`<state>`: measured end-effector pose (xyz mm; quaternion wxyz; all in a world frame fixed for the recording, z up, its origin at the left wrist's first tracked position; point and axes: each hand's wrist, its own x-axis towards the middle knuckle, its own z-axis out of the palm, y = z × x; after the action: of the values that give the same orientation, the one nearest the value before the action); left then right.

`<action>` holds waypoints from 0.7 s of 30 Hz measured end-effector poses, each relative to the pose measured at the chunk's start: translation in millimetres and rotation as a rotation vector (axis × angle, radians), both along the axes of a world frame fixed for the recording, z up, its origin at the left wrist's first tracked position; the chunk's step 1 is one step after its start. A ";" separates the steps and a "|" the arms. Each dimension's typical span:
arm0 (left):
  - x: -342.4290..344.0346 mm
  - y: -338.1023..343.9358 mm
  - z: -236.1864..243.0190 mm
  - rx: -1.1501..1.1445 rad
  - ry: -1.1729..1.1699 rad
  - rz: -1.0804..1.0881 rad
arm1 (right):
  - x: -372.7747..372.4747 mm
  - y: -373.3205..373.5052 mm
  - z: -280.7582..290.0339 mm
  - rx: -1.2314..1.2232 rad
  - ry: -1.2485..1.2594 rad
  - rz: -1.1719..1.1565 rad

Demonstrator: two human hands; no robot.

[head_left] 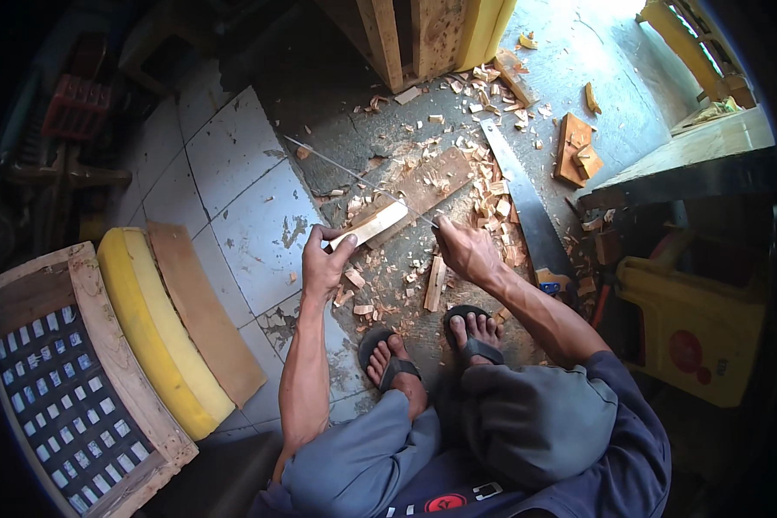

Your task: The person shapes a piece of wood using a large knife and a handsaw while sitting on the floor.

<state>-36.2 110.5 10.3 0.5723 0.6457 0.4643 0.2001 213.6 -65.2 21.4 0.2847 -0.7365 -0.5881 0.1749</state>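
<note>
My left hand (324,263) grips a short pale wood block (373,226), with fingers and thumb around its near end. The block is tilted, its far end over a brown wooden board (445,177) on the floor. In my right hand (468,250) is a long thin metal blade (337,166), seen almost edge-on. Its handle is hidden in my closed fist. The blade slants to the far left, passing close by the block's far end; whether they touch I cannot tell. Wood chips (501,207) lie around the board.
A handsaw (520,186) lies right of the board. Beyond it is a wooden piece (571,148). A yellow plastic container (695,319) stands at right. At left are a wooden frame with woven black straps (85,285) and yellow foam (160,337).
</note>
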 end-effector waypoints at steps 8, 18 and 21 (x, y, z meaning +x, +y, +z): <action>13.7 6.6 20.9 -0.046 -0.077 -0.017 | 6.9 2.1 -1.7 -0.112 0.035 0.023; 6.2 16.1 7.2 0.033 0.055 -0.086 | 7.8 12.6 7.4 -0.452 -0.109 -0.003; 4.8 21.0 8.6 -0.004 0.011 -0.065 | -2.3 13.6 21.2 -0.193 -0.055 0.022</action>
<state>-31.4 131.4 18.8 0.5773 0.6602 0.4466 0.1770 211.3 -51.6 42.6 0.1941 -0.7585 -0.5844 0.2134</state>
